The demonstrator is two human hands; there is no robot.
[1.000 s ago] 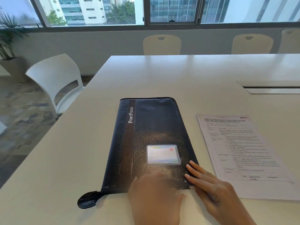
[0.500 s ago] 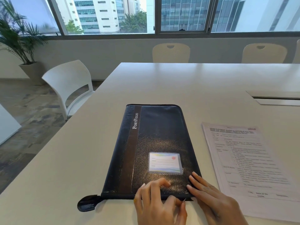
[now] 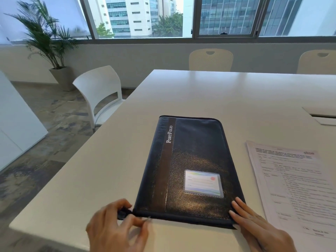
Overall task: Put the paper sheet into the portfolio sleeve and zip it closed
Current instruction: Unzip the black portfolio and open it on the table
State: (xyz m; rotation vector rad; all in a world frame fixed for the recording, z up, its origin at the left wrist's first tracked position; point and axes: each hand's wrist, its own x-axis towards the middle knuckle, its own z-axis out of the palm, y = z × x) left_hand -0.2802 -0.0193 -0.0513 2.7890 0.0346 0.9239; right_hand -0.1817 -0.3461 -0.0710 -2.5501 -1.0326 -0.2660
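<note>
a large white smooth-topped table point(image 3: 209, 99) fills the middle and right of the frame. a closed, dark navy textured portfolio case with a brown strip point(image 3: 189, 166) lies flat at lower centre. a white printed paper sheet point(image 3: 294, 186) lies flat at lower right, just beside the case, apart from it. a recessed slot point(image 3: 321, 117) sits at the right edge.

White table point(image 3: 209, 91), white chair point(image 3: 99, 91), potted palm point(image 3: 47, 42), wide windows point(image 3: 145, 17), daylight, patterned floor point(image 3: 45, 142)
</note>
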